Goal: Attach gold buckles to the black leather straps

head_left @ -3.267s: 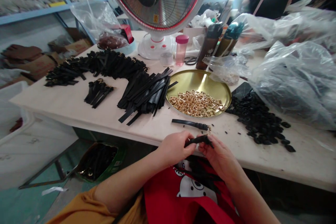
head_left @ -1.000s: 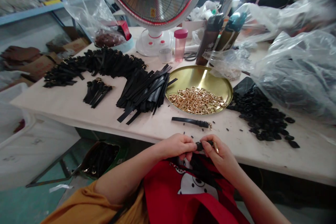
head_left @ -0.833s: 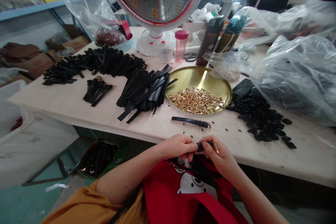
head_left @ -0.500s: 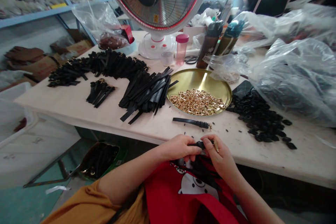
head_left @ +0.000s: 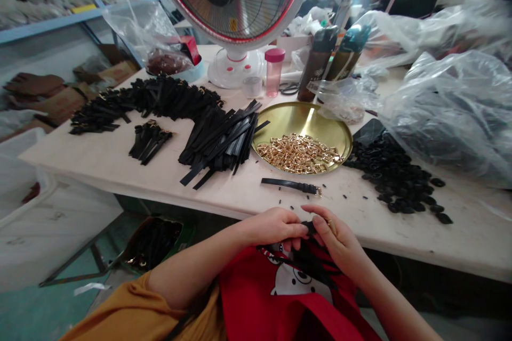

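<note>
My left hand (head_left: 276,226) and my right hand (head_left: 334,237) meet at the table's near edge, both pinched on one black strap (head_left: 308,226) with a small gold buckle at my right fingers. More black straps lie in my lap on the red apron (head_left: 280,298). A finished strap with buckle (head_left: 291,185) lies on the table just beyond my hands. Behind it stands a gold tray (head_left: 316,120) holding several gold buckles (head_left: 298,153). A heap of plain black straps (head_left: 220,138) lies left of the tray, and black loops (head_left: 394,178) are piled to its right.
A fan (head_left: 234,0) stands at the back with a pink-lidded bottle (head_left: 273,72) and two dark bottles (head_left: 330,61). Large plastic bags (head_left: 452,112) fill the right side. Buckled straps (head_left: 148,98) line the back left. A box of straps (head_left: 152,242) sits on the floor. Another person is seen at far right.
My hands have stayed at the table edge working the same strap. The strap end, sticking out between my hands earlier, is now mostly hidden by my fingers; my right fingers cover the buckle.
</note>
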{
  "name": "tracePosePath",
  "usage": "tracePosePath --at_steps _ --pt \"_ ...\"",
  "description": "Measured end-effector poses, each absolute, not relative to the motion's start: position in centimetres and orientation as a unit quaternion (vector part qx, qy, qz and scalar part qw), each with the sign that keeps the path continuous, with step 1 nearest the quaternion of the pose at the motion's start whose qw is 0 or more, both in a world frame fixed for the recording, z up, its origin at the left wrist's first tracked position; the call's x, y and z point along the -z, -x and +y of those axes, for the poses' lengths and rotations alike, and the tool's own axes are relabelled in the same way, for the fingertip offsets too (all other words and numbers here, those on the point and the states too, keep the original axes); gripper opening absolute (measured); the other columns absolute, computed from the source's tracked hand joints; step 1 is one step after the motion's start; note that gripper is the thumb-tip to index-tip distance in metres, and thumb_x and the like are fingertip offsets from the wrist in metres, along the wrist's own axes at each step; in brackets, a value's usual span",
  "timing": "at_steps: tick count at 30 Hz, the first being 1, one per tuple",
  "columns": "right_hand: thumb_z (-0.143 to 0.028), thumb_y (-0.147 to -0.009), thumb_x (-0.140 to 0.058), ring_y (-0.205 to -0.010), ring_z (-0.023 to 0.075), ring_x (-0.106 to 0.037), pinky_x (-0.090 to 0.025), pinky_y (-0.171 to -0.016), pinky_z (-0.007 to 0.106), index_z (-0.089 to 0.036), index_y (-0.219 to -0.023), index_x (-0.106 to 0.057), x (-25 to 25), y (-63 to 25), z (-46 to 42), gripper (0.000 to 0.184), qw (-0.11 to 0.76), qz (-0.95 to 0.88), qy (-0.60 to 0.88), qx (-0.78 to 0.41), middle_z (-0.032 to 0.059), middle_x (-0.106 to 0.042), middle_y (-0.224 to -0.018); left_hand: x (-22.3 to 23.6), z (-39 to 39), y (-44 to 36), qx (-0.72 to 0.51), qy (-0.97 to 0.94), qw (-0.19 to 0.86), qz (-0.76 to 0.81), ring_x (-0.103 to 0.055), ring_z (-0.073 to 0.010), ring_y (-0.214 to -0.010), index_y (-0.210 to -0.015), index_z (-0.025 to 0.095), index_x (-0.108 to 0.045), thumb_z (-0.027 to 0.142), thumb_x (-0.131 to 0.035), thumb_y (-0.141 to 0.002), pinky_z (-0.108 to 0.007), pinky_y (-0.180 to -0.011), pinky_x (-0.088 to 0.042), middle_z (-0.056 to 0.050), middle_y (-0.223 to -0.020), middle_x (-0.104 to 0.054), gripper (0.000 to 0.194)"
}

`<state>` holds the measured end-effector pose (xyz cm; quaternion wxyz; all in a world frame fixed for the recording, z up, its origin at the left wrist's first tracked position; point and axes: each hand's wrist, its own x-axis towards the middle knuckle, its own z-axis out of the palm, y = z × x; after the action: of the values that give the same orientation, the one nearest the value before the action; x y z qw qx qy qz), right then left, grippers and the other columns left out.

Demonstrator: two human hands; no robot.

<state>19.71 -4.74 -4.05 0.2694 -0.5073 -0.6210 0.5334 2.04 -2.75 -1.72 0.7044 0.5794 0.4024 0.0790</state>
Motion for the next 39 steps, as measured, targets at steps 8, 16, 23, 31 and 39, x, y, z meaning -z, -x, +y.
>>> tracePosePath --at_steps 8,16,23,31,39 --pt "-0.047 -0.086 -0.030 -0.047 0.0126 -0.042 -0.034 -0.045 0.023 -0.017 -0.113 -0.047 4.4 -19.7 -3.6 0.044 0.297 -0.627 0.522 -0.496 -0.0040 -0.041 -0.052 1.1 -1.9 -2.4 -0.093 -0.617 0.648 0.437 -0.048 -0.0076 -0.047 -0.067 0.014 -0.051 0.040 -0.043 -0.080 -0.019 -0.048 -0.037 0.002 -0.059 -0.054 0.030" --pt "-0.043 -0.086 -0.030 -0.043 0.0131 -0.044 -0.037 -0.042 0.024 -0.018 -0.099 -0.052 6.1 -19.9 -2.4 0.035 0.340 -0.642 0.554 -0.407 -0.0032 -0.045 -0.051 0.9 -0.1 -2.6 -0.090 -0.646 0.624 0.431 -0.050 -0.0083 -0.049 -0.071 0.014 -0.053 0.034 -0.043 -0.080 -0.019 -0.051 -0.038 0.002 -0.061 -0.056 0.024" --pt "-0.047 -0.078 -0.044 -0.049 0.0146 -0.051 -0.042 -0.046 0.024 -0.021 -0.086 -0.052 6.2 -20.2 -1.6 0.028 0.319 -0.676 0.562 -0.355 -0.0018 -0.053 -0.055 1.6 1.0 -1.6 -0.058 -0.656 0.621 0.426 -0.049 -0.0078 -0.047 -0.066 0.015 -0.051 0.032 -0.047 -0.080 -0.019 -0.052 -0.039 0.003 -0.060 -0.055 0.022" --pt "-0.042 -0.080 -0.041 -0.067 0.0178 -0.058 -0.047 -0.061 0.027 -0.022 -0.081 -0.050 6.1 -19.8 -1.5 0.022 0.336 -0.697 0.531 -0.344 0.0025 -0.060 -0.070 2.9 0.7 -1.6 -0.090 -0.651 0.627 0.418 -0.054 -0.0087 -0.053 -0.066 0.014 -0.052 0.026 -0.044 -0.080 -0.020 -0.061 -0.041 0.003 -0.059 -0.056 0.020" --pt "-0.047 -0.086 -0.026 -0.057 0.0201 -0.058 -0.043 -0.054 0.031 -0.019 -0.095 -0.049 6.8 -20.3 -0.4 0.037 0.234 -0.703 0.599 -0.303 0.0015 -0.057 -0.061 2.4 1.6 -1.6 -0.080 -0.773 0.386 0.498 -0.057 -0.0159 -0.064 -0.074 0.015 -0.062 0.040 -0.052 -0.077 -0.024 -0.059 -0.040 -0.003 -0.067 -0.062 0.027"
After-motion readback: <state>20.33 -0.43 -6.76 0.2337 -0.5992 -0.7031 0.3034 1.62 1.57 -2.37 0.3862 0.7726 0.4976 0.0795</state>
